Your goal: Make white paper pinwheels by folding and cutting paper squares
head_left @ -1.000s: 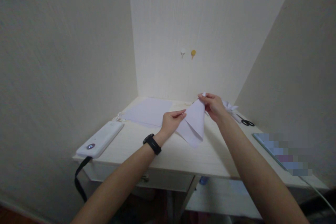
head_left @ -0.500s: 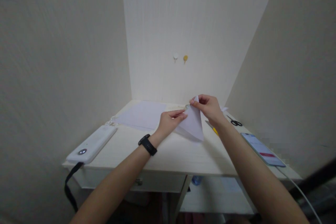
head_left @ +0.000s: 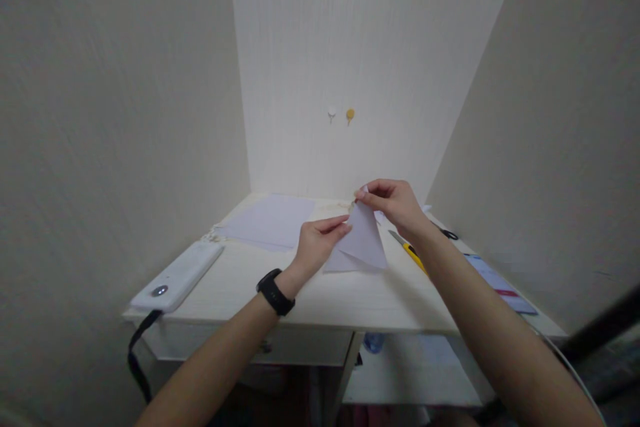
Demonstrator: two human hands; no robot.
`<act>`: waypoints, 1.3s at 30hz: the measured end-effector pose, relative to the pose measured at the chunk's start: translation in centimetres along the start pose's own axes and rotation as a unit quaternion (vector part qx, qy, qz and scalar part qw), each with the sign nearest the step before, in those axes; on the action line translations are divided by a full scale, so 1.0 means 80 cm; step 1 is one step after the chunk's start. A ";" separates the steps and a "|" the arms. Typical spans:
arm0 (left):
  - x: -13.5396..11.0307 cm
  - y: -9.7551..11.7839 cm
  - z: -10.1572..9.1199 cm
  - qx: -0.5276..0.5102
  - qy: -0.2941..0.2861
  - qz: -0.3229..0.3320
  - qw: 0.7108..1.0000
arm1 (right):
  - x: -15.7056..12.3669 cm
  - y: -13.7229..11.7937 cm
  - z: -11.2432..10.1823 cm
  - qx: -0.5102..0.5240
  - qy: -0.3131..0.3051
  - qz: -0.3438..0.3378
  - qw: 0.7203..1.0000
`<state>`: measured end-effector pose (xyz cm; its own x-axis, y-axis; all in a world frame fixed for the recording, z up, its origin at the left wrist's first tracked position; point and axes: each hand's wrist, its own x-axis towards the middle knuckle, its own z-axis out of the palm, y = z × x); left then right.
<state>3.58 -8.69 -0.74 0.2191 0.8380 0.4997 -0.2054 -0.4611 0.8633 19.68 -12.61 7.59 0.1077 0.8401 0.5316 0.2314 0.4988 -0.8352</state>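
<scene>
A folded white sheet of paper is held up over the desk, its lower edges near the tabletop. My right hand pinches its top corner between thumb and fingers. On the paper's left edge my left hand is closed, thumb against fingers; a black watch sits on that wrist. A yellow utility knife with its blade out lies just right of the paper, partly behind my right forearm.
Flat white sheets lie at the back left of the desk. A white device with a black strap rests at the left edge. Black-handled scissors and a phone lie at the right. Two hooks are on the wall.
Both hands have shifted slightly left with the paper, and its lower flaps now spread apart more. More of the utility knife shows, while my right forearm covers more of the phone.
</scene>
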 end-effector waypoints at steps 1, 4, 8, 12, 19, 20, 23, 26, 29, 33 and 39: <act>-0.003 0.002 0.000 0.001 0.003 0.008 1.000 | 0.000 -0.003 0.000 -0.004 -0.002 -0.002 1.000; -0.010 0.006 -0.001 0.015 0.011 0.030 0.999 | -0.001 -0.012 0.001 -0.015 -0.006 -0.008 1.000; -0.018 0.012 -0.002 0.044 0.020 0.059 0.997 | -0.004 -0.020 0.004 -0.015 0.000 -0.008 1.000; -0.023 0.022 0.001 0.079 0.034 0.095 0.992 | -0.008 -0.028 0.009 -0.012 0.014 -0.010 1.000; -0.025 0.045 0.013 0.073 0.065 0.121 0.988 | -0.012 -0.038 0.015 -0.021 0.013 -0.016 1.000; -0.025 0.046 0.014 0.066 0.071 0.114 0.989 | -0.013 -0.039 0.016 -0.020 0.011 -0.016 1.000; -0.024 0.046 0.015 0.049 0.086 0.102 0.990 | -0.013 -0.040 0.017 -0.012 0.010 -0.010 1.000; -0.025 0.043 0.013 0.045 0.093 0.118 0.988 | -0.013 -0.043 0.018 -0.002 0.014 -0.008 1.000; -0.026 0.041 0.011 0.059 0.094 0.144 0.983 | -0.013 -0.046 0.018 -0.001 0.011 -0.013 1.000; -0.027 0.041 0.009 0.069 0.092 0.173 0.978 | -0.013 -0.049 0.017 -0.003 0.013 -0.014 1.000; -0.028 0.043 0.009 0.076 0.079 0.186 0.976 | -0.013 -0.052 0.018 -0.004 0.024 -0.006 1.000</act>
<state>3.05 -12.35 1.16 0.0043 0.6334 0.7738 -0.0970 -0.7699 0.6307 17.21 -15.28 10.30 0.1516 0.8227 0.5479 0.2406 0.5069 -0.8277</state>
